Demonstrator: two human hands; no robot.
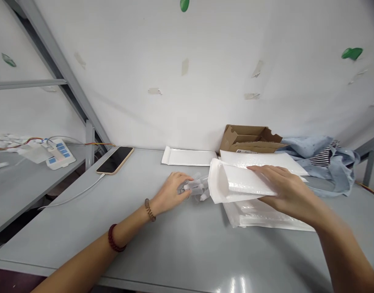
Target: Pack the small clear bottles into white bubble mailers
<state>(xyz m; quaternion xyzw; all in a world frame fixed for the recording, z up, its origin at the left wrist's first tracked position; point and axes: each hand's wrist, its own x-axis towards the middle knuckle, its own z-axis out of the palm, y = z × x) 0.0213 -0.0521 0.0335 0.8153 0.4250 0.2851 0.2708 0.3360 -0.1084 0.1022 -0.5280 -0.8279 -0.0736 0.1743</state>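
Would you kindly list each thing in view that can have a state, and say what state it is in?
Bubble mailer: mouth held open, facing left, in right hand.
Clear plastic packet: crumpled, pinched by left hand at the mailer's mouth.
Mailer stack: lying flat on the table.
Cardboard box: flaps open.
Phone: screen dark, cable plugged in.
Blue shirt: rumpled in a heap.

Two hands, left (171,191) and right (284,189); one open white mailer (236,185); one small clear packet (196,188); one mailer stack (260,215), count unclear; one flat mailer (188,156); one phone (115,160); one cardboard box (249,138); two wrist bands (115,239).
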